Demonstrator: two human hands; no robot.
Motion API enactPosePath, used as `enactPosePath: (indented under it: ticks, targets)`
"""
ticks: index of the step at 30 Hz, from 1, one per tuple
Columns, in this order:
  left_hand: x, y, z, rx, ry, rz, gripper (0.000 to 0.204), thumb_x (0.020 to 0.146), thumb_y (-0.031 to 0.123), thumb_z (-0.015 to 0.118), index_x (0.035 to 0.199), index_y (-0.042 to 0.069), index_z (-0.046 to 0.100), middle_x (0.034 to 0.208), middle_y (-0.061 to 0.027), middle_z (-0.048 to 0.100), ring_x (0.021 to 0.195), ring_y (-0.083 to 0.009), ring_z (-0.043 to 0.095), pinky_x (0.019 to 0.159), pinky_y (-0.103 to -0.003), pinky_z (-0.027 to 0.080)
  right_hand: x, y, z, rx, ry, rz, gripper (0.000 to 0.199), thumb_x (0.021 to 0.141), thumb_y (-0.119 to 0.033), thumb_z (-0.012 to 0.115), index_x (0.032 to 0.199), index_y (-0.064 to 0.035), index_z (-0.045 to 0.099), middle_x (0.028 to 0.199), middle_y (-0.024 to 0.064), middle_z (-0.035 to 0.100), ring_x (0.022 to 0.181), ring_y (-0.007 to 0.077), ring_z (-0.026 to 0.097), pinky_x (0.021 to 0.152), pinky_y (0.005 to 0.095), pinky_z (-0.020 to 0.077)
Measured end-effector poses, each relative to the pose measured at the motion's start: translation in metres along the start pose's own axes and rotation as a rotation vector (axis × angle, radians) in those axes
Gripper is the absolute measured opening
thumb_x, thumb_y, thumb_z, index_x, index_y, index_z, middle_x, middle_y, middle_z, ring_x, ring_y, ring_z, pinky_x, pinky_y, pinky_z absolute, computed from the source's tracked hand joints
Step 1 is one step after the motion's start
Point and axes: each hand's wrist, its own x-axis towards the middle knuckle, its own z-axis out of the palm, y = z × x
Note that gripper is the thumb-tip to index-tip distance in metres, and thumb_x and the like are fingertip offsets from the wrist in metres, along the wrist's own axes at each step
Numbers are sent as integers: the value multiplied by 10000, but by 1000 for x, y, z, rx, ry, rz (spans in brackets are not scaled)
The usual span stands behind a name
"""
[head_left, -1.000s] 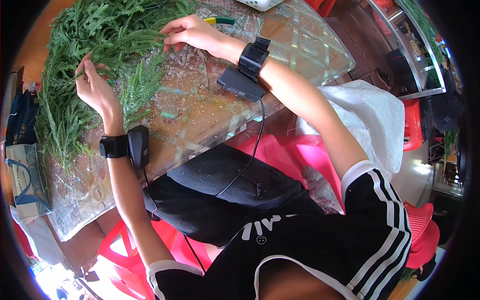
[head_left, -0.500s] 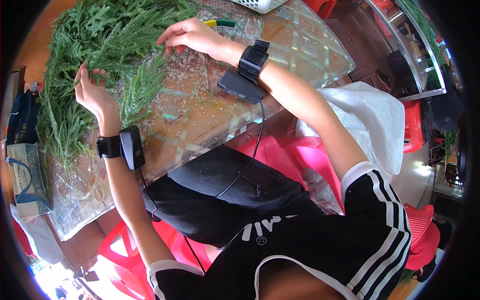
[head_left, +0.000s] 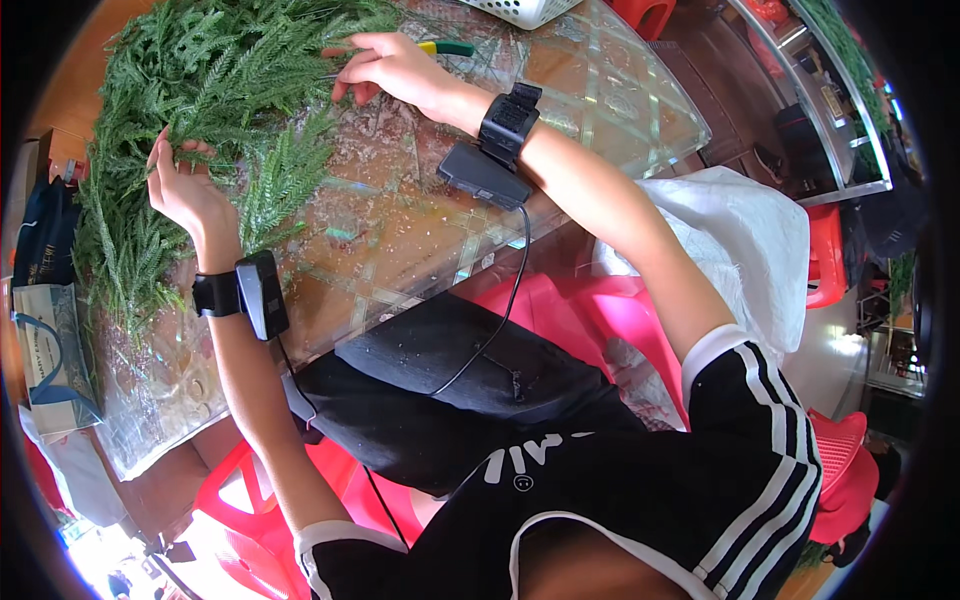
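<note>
A big heap of green artificial pine branches [head_left: 215, 75] covers the far left of the table. My left hand [head_left: 192, 195] reaches into its near side, with bent fingers closed round a branch and partly covered by needles. At the heap's right edge is my right hand [head_left: 395, 75]. Its index finger reaches out, while the other fingers curl in by the branch tips; what they pinch is too thin to make out. Just beyond this hand lies a tool with yellow and green handles [head_left: 450, 47]. Each wrist wears a black strap with a box and a cable.
Pale crumbs litter the glass-topped table [head_left: 400, 230]. A white perforated basket [head_left: 525, 10] stands at its far edge. On the left is a paper bag with a blue handle [head_left: 55, 345]. A white sack [head_left: 735, 240] and a pink stool [head_left: 560, 300] sit to the right.
My right hand has shifted slightly right, and its index finger is straighter. The left hand stays in nearly the same place among the branches.
</note>
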Motion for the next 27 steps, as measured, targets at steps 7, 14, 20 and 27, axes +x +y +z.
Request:
enactPosePath:
  ticks: [7,14,20,27]
  targets:
    - [-2,0,1,82,-12,17,198,883,101,456,972,-41,562,783,-87,545,632,-149,511,528,-282,434,3,3,-3,23,-23,-29,385,848,-57,485,1212,56,434,824,104,644,645,104,569,638,224,473]
    - [-7,3,7,179,-44,80,204,881,107,456,938,-38,588,754,-76,559,597,-127,516,511,-249,412,-2,0,-1,114,130,-78,382,843,-29,484,1213,48,432,874,137,625,626,128,584,615,258,502]
    - [-5,1,6,260,-25,38,210,877,98,451,941,-27,606,709,-51,560,582,-97,506,487,-223,370,-1,-1,-2,185,137,-112,379,849,-26,476,1220,38,429,917,159,608,626,145,588,606,262,509]
    - [-6,0,7,294,-48,68,215,879,99,443,939,-6,620,683,-33,561,538,-72,466,462,-211,324,-1,0,-4,296,203,-105,280,863,-22,459,1134,40,490,833,131,589,657,163,602,618,298,524]
